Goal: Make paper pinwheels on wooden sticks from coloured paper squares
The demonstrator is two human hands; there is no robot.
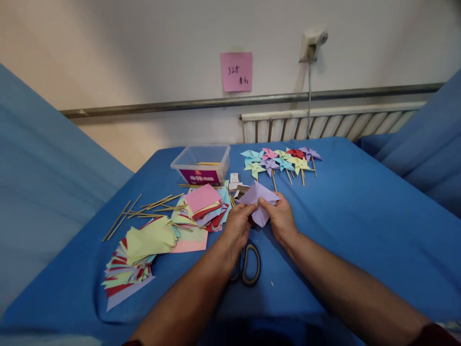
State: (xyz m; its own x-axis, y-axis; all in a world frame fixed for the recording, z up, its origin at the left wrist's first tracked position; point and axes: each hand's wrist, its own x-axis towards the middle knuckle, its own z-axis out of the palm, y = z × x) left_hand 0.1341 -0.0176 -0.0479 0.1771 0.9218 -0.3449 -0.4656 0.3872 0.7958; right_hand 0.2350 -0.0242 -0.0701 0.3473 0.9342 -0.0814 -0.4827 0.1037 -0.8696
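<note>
A creased purple paper square [260, 193] is held up over the table between both hands. My left hand [238, 222] pinches its lower left side, thumb on top. My right hand [282, 217] grips the right side, its thumb pressed near the middle of the sheet. Below the hands lie scissors [251, 263] with black handles; my left wrist hides part of them. Just behind the paper sits a small open box [240, 191] with tiny dark items inside. Left of the hands, a pile of coloured paper squares [204, 198] rests on larger sheets.
Finished pinwheels [284, 162] on sticks lie at the back right. A clear plastic tub [201, 166] holding a few sticks stands at the back. Loose wooden sticks [151, 204] and a fanned paper stack [149, 240] cover the left side of the blue-covered table [360, 206].
</note>
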